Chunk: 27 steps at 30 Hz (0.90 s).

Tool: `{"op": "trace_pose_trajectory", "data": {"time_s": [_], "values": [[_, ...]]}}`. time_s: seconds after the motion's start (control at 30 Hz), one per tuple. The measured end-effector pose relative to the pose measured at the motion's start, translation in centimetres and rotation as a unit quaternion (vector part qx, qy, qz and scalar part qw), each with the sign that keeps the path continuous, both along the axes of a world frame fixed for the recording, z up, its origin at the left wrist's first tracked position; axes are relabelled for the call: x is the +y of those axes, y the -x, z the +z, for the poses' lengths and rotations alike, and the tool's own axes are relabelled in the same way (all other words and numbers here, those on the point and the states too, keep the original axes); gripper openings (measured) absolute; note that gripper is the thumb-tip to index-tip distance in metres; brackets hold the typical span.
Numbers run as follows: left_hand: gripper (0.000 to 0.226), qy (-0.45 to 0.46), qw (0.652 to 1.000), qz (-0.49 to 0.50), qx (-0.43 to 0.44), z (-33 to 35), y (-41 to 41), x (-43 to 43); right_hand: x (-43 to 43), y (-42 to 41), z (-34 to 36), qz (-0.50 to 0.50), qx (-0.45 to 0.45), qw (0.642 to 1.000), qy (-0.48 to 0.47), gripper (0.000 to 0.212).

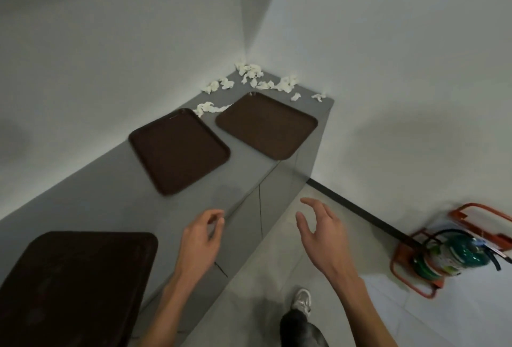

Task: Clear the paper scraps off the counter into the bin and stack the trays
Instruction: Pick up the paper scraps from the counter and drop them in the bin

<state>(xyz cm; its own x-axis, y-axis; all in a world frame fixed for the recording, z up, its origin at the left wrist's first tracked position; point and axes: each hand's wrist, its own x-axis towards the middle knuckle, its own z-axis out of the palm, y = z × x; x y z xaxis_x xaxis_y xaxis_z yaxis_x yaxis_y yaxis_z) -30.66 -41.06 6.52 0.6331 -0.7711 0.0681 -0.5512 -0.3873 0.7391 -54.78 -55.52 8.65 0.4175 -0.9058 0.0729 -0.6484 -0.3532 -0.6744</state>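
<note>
Trays lie apart on the counter [83,202]. I see the near tray [74,285] at far left, then the middle tray [178,150]. My left hand [201,238] hovers over the counter's front edge, fingers loosely curled, holding nothing. Paper scraps [249,75] litter the back corner behind the far tray [266,125]. My right hand [321,233] hangs spread and empty above the floor.
</note>
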Motion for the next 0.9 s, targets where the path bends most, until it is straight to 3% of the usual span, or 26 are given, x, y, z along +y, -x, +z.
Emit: {"op": "trace_pose_trajectory", "data": {"time_s": [0.27,0.57,0.9], "values": [[0.017,-0.022,0.999,0.002,0.028,-0.3,-0.8,-18.4,-21.1,-2.9,-1.2,0.043,0.038,0.998,-0.013,0.036],[0.021,0.001,0.998,-0.057,-0.009,-2.6,-5.0,-41.1,-42.8,-8.2,-4.0,0.057,0.087,0.995,0.014,0.038],[0.046,-0.14,0.967,-0.209,-0.044,-4.5,-11.7,-68.8,-62.3,-15.7,-8.0,0.067,0.187,0.98,0.011,0.049]]}}
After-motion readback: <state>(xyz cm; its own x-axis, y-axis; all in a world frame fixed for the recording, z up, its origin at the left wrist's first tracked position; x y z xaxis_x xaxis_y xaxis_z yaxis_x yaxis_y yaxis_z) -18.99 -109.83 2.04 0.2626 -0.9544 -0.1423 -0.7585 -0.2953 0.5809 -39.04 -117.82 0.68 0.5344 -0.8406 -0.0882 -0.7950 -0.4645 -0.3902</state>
